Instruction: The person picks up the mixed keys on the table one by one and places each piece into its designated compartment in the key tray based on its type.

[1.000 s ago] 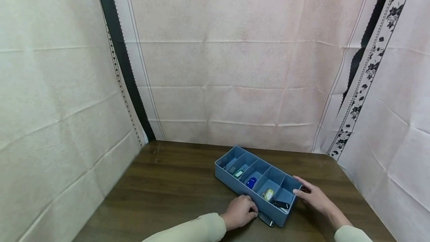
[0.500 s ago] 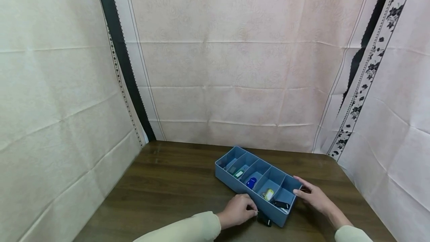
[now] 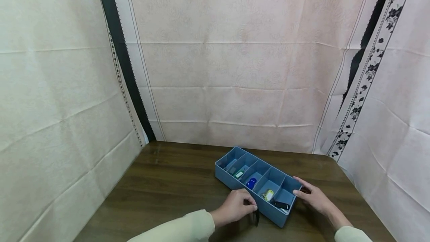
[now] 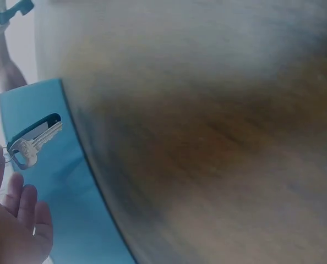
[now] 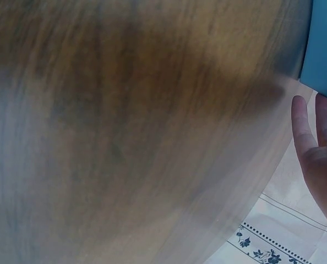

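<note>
My left hand point(image 3: 234, 207) pinches the ring of a key point(image 4: 27, 151) with a dark key tag point(image 3: 256, 218), both dangling by the near side of the blue divided box point(image 3: 246, 188). In the left wrist view the key hangs in front of the box wall, the tag point(image 4: 38, 131) behind it. At the box's right end, my right hand point(image 3: 314, 198) touches the corner, its fingers nearly straight. Inside the box lie a green-and-white item point(image 3: 239, 174), a blue item point(image 3: 251, 183), a yellow-green item point(image 3: 268, 195) and a black item point(image 3: 281, 204).
The box stands at a slant on a brown wooden table point(image 3: 161, 193). Pale cloth point(image 3: 218, 62) hangs behind and at both sides. The box's leftmost compartment holds something too dark to tell.
The key and tag, lying against the box's near side a second ago, are now raised and hanging. My left hand has shifted slightly left and up. The right hand stays put.
</note>
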Demonstrator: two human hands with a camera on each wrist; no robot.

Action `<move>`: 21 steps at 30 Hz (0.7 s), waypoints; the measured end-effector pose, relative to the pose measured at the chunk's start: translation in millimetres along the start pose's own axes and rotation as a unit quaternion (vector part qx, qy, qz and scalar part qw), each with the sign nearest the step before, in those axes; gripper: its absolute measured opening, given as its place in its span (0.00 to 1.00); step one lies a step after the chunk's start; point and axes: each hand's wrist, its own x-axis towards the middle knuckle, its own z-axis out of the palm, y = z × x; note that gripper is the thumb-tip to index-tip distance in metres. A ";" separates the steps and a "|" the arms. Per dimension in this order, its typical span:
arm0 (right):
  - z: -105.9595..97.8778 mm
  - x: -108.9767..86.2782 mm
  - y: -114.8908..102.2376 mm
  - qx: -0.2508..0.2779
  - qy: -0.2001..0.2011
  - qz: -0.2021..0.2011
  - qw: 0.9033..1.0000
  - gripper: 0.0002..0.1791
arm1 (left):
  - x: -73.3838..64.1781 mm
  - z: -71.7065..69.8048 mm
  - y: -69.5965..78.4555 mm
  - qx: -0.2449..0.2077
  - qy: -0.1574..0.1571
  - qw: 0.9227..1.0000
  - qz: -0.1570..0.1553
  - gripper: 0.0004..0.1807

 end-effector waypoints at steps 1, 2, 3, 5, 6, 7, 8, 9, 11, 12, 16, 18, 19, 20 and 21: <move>0.1 -0.2 0.2 0.001 0.001 0.000 1.000 0.38 | 0.4 -1.3 2.1 -0.005 0.003 1.000 0.004 0.03; 0.2 -0.2 0.6 0.002 0.001 0.000 1.000 0.38 | 0.7 -2.6 4.5 -0.010 0.005 1.000 0.006 0.03; 0.1 -0.3 0.8 0.001 0.000 -0.003 1.000 0.38 | 1.3 -3.7 6.7 -0.016 0.006 1.000 0.006 0.03; 0.0 -0.4 0.5 0.001 0.000 -0.004 1.000 0.38 | 2.5 -6.1 12.4 -0.029 0.006 1.000 0.003 0.03; 0.0 -0.4 0.4 0.003 0.001 -0.003 1.000 0.38 | 3.1 -7.2 15.3 -0.038 0.006 0.999 -0.003 0.03; 0.1 -0.4 0.3 0.003 0.001 -0.003 1.000 0.38 | 3.9 -8.2 18.2 -0.044 0.006 0.999 -0.006 0.03; 0.1 -0.3 0.3 0.004 0.001 -0.002 1.000 0.38 | 4.8 -9.0 21.1 -0.050 0.006 0.999 -0.011 0.03; 0.1 -0.3 0.0 0.004 0.001 -0.002 1.000 0.38 | 6.0 -9.5 23.9 -0.055 0.008 0.998 -0.015 0.03; 0.4 -0.4 -0.3 0.004 0.003 0.000 1.000 0.38 | 8.4 -10.5 29.6 -0.062 0.012 0.998 -0.022 0.04; 0.5 -0.3 -0.4 0.004 0.003 0.000 1.000 0.38 | 9.7 -10.9 32.3 -0.066 0.015 0.997 -0.024 0.04; 1.3 -0.6 -0.5 0.005 0.003 0.006 1.000 0.39 | 16.8 -11.0 41.5 -0.071 0.027 0.997 -0.028 0.04; 1.5 -0.6 -0.2 0.004 0.002 0.006 1.000 0.39 | 20.7 -10.7 44.9 -0.071 0.033 0.997 -0.027 0.04; 1.7 -0.6 -0.1 0.005 0.003 0.007 1.000 0.39 | 22.8 -10.4 46.5 -0.071 0.036 0.996 -0.026 0.04; 1.8 -0.5 -0.2 0.007 0.004 0.009 1.000 0.39 | 24.8 -10.1 48.0 -0.070 0.040 0.996 -0.025 0.04; 1.7 -0.5 -0.2 0.006 0.003 0.006 1.000 0.39 | 26.9 -9.9 49.4 -0.071 0.043 0.996 -0.026 0.04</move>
